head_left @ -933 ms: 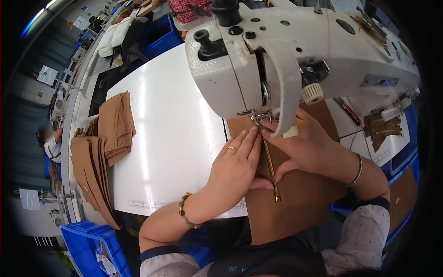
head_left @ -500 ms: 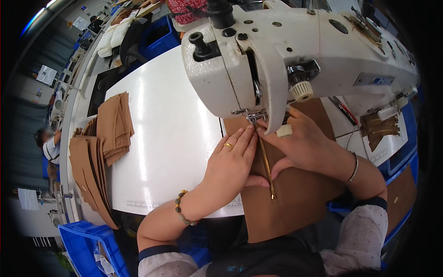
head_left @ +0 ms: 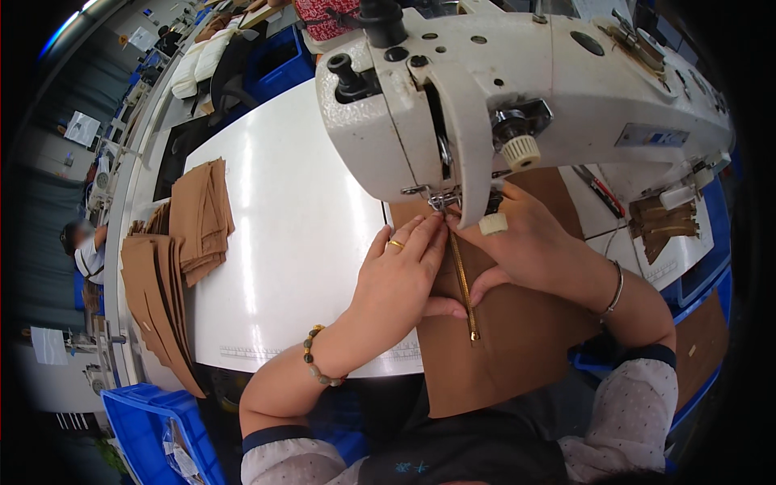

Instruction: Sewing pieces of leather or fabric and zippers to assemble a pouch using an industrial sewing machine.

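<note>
A brown fabric panel (head_left: pixel 501 347) lies under the head of a white sewing machine (head_left: pixel 364 141) and hangs over the table's near edge. Along the panel runs a gold metal zipper (head_left: pixel 464 283), its far part reaching the presser foot (head_left: pixel 441 202). My left hand (head_left: pixel 400 271) rests flat left of the zipper, fingertips close to the foot and thumb beside the teeth. On the other side, my right hand (head_left: pixel 525 238) presses on the panel with index finger and thumb spread; its other fingers are partly hidden by the machine.
Stacks of brown fabric pieces (head_left: pixel 153 299) lie at the white table's (head_left: pixel 283 202) left edge. Small brown pieces (head_left: pixel 664 226) and a red-and-black tool (head_left: pixel 602 194) are on the right. Blue crates (head_left: pixel 133 408) stand around. Another person (head_left: pixel 87 250) sits far left.
The zipper and panel have slid a little away from me, toward the presser foot. My hands stay beside the zipper, having shifted only slightly.
</note>
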### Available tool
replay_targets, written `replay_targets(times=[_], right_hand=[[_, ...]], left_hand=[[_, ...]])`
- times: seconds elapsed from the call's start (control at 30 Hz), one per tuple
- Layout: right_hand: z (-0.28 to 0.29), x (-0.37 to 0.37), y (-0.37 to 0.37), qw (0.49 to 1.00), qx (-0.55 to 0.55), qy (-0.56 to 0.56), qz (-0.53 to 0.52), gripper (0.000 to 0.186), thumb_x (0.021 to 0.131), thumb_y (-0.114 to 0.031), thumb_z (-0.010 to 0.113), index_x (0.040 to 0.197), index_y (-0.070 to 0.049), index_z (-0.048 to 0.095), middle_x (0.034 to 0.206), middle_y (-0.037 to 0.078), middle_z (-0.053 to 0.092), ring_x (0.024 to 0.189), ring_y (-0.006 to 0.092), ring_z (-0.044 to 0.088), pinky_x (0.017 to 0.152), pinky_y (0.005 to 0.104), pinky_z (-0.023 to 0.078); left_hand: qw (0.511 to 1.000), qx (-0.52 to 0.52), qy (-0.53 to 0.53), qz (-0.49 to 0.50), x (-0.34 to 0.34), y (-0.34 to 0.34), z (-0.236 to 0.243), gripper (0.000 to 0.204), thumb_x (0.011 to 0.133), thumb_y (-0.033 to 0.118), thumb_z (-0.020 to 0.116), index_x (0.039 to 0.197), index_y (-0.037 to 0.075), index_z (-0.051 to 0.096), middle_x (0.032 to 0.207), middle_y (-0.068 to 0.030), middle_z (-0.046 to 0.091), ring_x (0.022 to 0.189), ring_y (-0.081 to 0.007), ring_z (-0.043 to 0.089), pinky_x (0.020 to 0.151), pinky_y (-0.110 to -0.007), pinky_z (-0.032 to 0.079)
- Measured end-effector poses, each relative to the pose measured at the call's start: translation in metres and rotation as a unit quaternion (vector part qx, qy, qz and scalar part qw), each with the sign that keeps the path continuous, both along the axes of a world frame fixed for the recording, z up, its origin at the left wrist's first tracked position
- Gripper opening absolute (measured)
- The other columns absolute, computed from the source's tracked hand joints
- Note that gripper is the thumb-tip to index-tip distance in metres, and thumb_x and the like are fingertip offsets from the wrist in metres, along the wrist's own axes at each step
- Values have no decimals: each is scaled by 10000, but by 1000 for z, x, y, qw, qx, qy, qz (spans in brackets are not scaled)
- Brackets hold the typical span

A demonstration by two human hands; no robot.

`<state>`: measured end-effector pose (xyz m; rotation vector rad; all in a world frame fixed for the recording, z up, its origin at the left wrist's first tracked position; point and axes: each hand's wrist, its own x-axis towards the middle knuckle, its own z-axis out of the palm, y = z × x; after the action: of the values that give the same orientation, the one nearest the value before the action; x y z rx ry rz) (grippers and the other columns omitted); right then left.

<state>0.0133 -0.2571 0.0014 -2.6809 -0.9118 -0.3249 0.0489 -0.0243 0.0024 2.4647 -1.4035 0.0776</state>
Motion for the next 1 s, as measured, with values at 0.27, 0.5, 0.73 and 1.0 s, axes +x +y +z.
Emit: replay_targets(times=[0.27, 0.5, 0.73, 1.0], right_hand=[[6, -10, 5, 997, -34, -33, -59, 663, 545, -611, 824, 905, -69, 693, 857, 86, 611, 906, 251, 629, 808, 407, 495], [10, -22, 6, 994, -54, 30, -85, 746, 546, -628, 807, 994, -43, 692, 933, 77, 607, 885, 234, 617, 700, 403, 497], [2, -60, 11, 999, -28, 24, 11, 904, 594, -579, 792, 1244, 35, 661, 1279, 181, 625, 1205, 323, 614, 977, 441, 531], [3, -55, 11, 999, -13, 45, 16, 887, 606, -548, 798, 1254, 41, 653, 1321, 204, 606, 1260, 340, 595, 1048, 459, 496]], left_hand=[[999, 35, 28, 29, -6, 1, 3, 1013, 631, 571, 819, 1378, -66, 567, 1388, -175, 524, 1337, -330, 506, 1109, -526, 428], [996, 0, 62, 70, -27, 9, 5, 884, 659, 483, 851, 1358, 3, 604, 1302, -122, 611, 1175, -329, 625, 1001, -407, 519], [998, -36, 52, 29, -50, 19, -4, 812, 710, 453, 841, 1355, 12, 620, 1383, -134, 624, 1330, -326, 583, 1009, -391, 551], [999, -13, 29, 14, -45, 19, -5, 816, 731, 482, 801, 1345, -24, 624, 1426, -122, 604, 1348, -302, 557, 1093, -381, 494]])
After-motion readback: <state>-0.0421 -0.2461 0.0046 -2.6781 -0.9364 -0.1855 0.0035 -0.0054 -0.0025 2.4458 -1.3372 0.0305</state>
